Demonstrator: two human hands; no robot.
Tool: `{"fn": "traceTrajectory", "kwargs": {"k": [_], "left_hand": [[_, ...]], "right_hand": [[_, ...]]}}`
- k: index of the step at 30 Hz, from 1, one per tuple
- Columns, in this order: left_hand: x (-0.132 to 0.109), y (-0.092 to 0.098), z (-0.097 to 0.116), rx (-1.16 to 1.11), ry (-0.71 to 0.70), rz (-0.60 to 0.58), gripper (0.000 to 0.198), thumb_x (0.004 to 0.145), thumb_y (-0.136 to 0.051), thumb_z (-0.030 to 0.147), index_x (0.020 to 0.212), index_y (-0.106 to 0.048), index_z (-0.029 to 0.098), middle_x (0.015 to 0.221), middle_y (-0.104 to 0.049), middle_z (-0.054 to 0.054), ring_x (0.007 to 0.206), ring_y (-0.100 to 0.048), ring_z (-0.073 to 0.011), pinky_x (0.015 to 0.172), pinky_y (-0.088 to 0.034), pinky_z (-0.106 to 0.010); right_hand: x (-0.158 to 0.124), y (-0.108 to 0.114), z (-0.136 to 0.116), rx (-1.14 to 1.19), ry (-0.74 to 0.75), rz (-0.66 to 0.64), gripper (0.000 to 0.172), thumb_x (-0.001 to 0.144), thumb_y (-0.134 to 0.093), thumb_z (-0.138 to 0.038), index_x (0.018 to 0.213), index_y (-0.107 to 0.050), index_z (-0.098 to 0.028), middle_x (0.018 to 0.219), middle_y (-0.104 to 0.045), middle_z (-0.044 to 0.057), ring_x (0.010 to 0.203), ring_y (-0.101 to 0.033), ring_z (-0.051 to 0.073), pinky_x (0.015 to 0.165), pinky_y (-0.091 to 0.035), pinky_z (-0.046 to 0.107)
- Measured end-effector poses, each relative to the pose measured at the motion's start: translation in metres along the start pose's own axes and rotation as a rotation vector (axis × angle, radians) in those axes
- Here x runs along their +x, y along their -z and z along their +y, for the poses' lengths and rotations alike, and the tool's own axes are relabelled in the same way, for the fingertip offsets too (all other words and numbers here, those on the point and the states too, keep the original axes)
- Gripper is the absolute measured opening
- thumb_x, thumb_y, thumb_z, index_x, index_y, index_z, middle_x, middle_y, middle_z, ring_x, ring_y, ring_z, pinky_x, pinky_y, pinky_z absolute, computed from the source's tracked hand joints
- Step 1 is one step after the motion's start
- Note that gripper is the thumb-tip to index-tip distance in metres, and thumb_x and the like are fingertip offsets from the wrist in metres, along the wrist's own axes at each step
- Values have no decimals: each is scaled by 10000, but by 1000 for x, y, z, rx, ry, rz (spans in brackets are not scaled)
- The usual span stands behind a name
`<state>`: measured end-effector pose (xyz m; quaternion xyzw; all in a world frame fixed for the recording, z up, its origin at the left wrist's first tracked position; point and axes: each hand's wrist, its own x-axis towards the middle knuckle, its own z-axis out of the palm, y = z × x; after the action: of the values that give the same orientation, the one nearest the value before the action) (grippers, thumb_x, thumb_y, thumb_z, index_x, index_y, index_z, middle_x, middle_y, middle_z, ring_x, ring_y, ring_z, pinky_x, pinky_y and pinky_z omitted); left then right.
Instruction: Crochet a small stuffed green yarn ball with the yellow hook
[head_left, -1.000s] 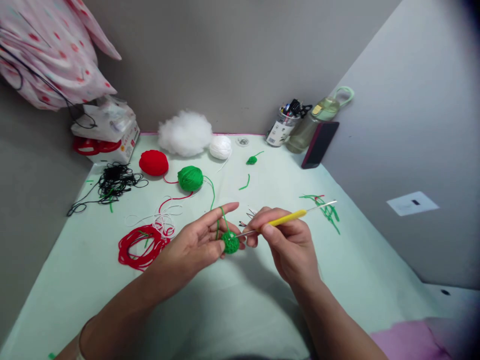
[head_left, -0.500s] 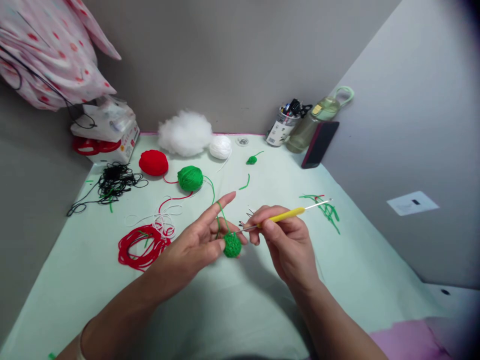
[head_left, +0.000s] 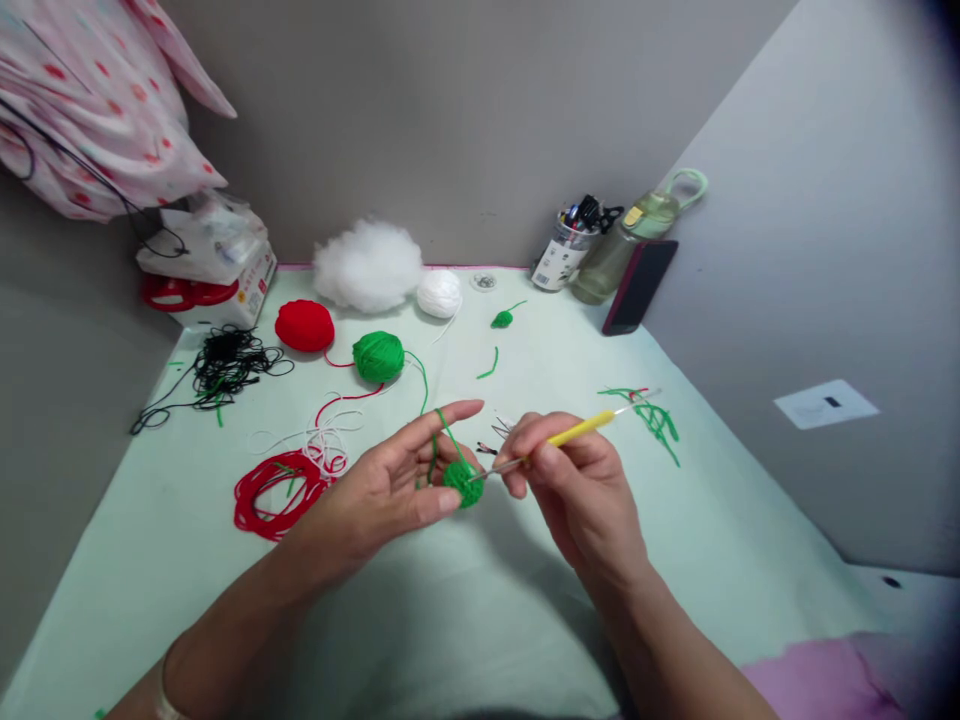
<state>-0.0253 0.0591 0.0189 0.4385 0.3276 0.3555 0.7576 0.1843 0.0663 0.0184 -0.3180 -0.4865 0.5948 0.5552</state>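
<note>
Between the thumb and fingers of my left hand point(head_left: 397, 475) is a small round green crochet piece point(head_left: 463, 486). Green working yarn point(head_left: 424, 385) runs over my raised left index finger and back to a green yarn ball point(head_left: 379, 357). My right hand point(head_left: 581, 490) grips a crochet hook point(head_left: 581, 428) by its yellow handle, pen-fashion. The hook's metal tip touches the crochet piece; whether it is inside a stitch is too small to tell. Its other thin metal end points up to the right.
Behind my hands lie a red yarn ball point(head_left: 304, 326), white stuffing point(head_left: 369, 266) and a white yarn ball point(head_left: 439, 294). Left are coiled red yarn point(head_left: 251, 520) and tangled black cord point(head_left: 229, 365). Green scraps point(head_left: 654, 425), a phone point(head_left: 640, 288), a bottle point(head_left: 604, 262) and a pen cup point(head_left: 564, 258) stand or lie right.
The crochet piece has turned and shifted slightly up in my left hand. My left index finger has lowered and reaches further right. The hook tip has moved lower on the piece.
</note>
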Motion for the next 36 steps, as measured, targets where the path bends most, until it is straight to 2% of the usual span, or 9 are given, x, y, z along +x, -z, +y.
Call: {"fn": "traceTrajectory", "kwargs": {"k": [3, 7, 12, 18, 21, 24, 28, 36], "left_hand": [[0, -3, -2, 21, 1, 48, 639, 866, -808, 308, 1457, -582, 400, 1158, -647, -16, 1137, -597, -225, 1005, -431, -361], [1, -9, -2, 95, -23, 160, 677, 824, -848, 311, 1448, -598, 396, 1108, -653, -7, 1073, -604, -212, 1029, -426, -373], [0, -13, -1, 170, -39, 205, 675, 830, -834, 272, 1447, -596, 411, 1046, -637, 8, 1047, -598, -199, 1004, -440, -357], [0, -11, -1, 106, -23, 178, 679, 833, -835, 283, 1457, -590, 391, 1012, -597, 9, 1047, -610, -204, 987, -455, -359], [2, -8, -3, 68, -11, 132, 665, 842, -834, 301, 1457, -592, 381, 1038, -600, 1, 1063, -617, -204, 995, -456, -357], [3, -6, -4, 52, 4, 98, 594, 844, -838, 314, 1403, -644, 365, 1020, -595, 5, 996, -612, -173, 959, -466, -329], [3, -6, -4, -44, 27, 75, 479, 840, -841, 339, 1301, -710, 313, 996, -597, 4, 936, -642, -156, 884, -489, -296], [5, -3, -10, -145, -6, 35, 266, 900, -791, 280, 1161, -744, 292, 987, -722, 5, 943, -709, -134, 871, -495, -250]], "right_hand": [[-3, -4, 4, -139, 121, -15, 120, 946, -742, -346, 927, -805, -246, 835, -762, 34, 686, -666, 156, 626, -553, 295], [-5, -8, 5, -299, 251, -36, 116, 971, -712, -308, 983, -825, -287, 906, -807, 50, 878, -720, 215, 726, -592, 353], [-6, -11, 7, -280, 271, -16, 139, 988, -689, -287, 1028, -822, -284, 946, -820, 54, 864, -727, 207, 730, -595, 349], [-4, -7, 13, -200, 208, 2, 127, 991, -686, -300, 1009, -809, -270, 963, -808, 53, 750, -684, 169, 665, -563, 315], [-4, -6, 13, -208, 209, 14, 131, 995, -681, -295, 1011, -808, -267, 955, -804, 53, 767, -687, 171, 676, -567, 316], [-4, -7, 11, -260, 228, 54, 136, 996, -678, -265, 1002, -814, -264, 947, -802, 46, 802, -699, 171, 700, -576, 310], [-4, -5, 9, -256, 220, 42, 145, 1004, -665, -250, 1012, -809, -263, 964, -799, 37, 781, -700, 152, 708, -583, 299], [-3, 2, 1, -159, 182, 142, 148, 1021, -650, -284, 990, -790, -247, 933, -786, 24, 723, -677, 116, 695, -566, 258]]}}
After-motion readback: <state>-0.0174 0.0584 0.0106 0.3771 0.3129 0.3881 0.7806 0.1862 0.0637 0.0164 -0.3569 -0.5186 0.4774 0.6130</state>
